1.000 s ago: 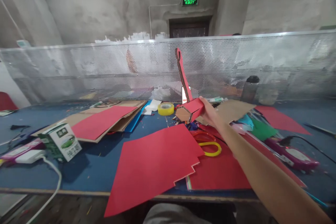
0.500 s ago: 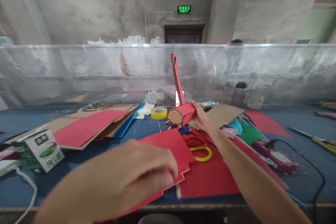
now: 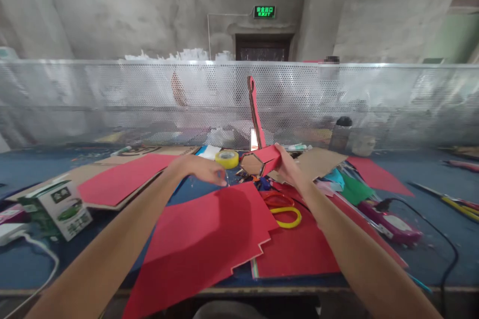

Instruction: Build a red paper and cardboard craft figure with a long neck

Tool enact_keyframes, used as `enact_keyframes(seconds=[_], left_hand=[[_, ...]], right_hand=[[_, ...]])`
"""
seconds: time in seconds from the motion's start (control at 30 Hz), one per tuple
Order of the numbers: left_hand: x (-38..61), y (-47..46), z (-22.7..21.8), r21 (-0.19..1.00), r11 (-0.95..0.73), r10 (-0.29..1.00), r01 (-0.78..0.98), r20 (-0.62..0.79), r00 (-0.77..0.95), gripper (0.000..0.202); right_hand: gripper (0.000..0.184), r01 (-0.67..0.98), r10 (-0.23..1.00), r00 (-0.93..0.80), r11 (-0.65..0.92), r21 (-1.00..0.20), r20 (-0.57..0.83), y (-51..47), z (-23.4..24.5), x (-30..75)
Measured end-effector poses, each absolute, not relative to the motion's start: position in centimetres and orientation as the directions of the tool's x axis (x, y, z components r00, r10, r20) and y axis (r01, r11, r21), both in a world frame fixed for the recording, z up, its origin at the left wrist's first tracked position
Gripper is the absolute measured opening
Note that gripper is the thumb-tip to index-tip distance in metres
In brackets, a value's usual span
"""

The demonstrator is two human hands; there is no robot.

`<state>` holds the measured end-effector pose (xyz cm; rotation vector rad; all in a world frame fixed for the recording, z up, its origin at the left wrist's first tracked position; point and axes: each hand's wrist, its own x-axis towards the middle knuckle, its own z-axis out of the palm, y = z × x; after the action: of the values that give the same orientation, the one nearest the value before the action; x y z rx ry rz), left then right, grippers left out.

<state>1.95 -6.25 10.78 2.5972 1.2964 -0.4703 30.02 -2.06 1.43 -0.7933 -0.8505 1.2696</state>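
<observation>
My right hand (image 3: pixel 286 165) grips a red cardboard model (image 3: pixel 262 159), a hexagonal tube with a tall thin red arm standing up from it, held just above the blue table (image 3: pixel 149 194). My left hand (image 3: pixel 202 169) reaches out to the left of the tube, fingers curled down and partly apart, holding nothing that I can see. It hovers over the far edge of a large red paper sheet (image 3: pixel 202 239), close to a yellow tape roll (image 3: pixel 227 158). Orange-and-yellow scissors (image 3: pixel 282 207) lie below the tube.
Cardboard sheets with red paper (image 3: pixel 123 179) lie at the back left. A green-and-white carton (image 3: pixel 62 209) and a white cable (image 3: pixel 41 259) sit at the left. Coloured papers and a purple tool (image 3: pixel 392 224) with a black cord are on the right. A perforated metal screen (image 3: pixel 374 99) runs behind.
My left hand has moved from close in front of the camera out to the table, beside the tape roll and the tube. The right hand and the model have stayed in place.
</observation>
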Motion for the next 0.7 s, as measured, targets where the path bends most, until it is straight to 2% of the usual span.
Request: enact_keyframes(seconds=[0.1,0.17,0.3,0.43,0.53,0.7], left_hand=[[1.7,-3.1,8.0,0.068,-0.611,0.698,0.789,-0.424,0.577,0.055],[1.0,-2.1,6.5,0.188,-0.623,0.664,0.760,-0.387,0.640,0.056],[-0.9,-1.5,5.4,0.500,-0.629,0.539,0.595,-0.270,0.798,0.040],[-2.4,-1.5,6.1,0.619,-0.656,0.483,0.432,-0.096,0.871,0.031],[-2.7,-1.6,6.3,0.629,-0.707,0.470,0.322,0.079,0.879,0.032],[-1.9,-1.8,5.9,0.438,-0.831,0.506,0.344,0.335,0.795,0.033]], right_hand=[[0.022,-0.472,0.991,0.071,0.131,-0.872,0.111,-2.3,1.5,30.2],[0.023,-0.482,0.993,0.042,0.121,-0.868,0.115,-2.4,1.6,30.3],[0.026,-0.485,0.996,0.008,0.078,-0.871,0.085,-2.4,1.5,30.3],[0.028,-0.459,0.998,-0.005,0.060,-0.886,0.070,-2.3,1.5,30.5],[0.029,-0.434,0.997,0.010,0.068,-0.898,0.070,-2.3,1.6,30.6],[0.028,-0.418,0.995,0.070,0.092,-0.904,0.069,-2.4,1.9,31.0]])
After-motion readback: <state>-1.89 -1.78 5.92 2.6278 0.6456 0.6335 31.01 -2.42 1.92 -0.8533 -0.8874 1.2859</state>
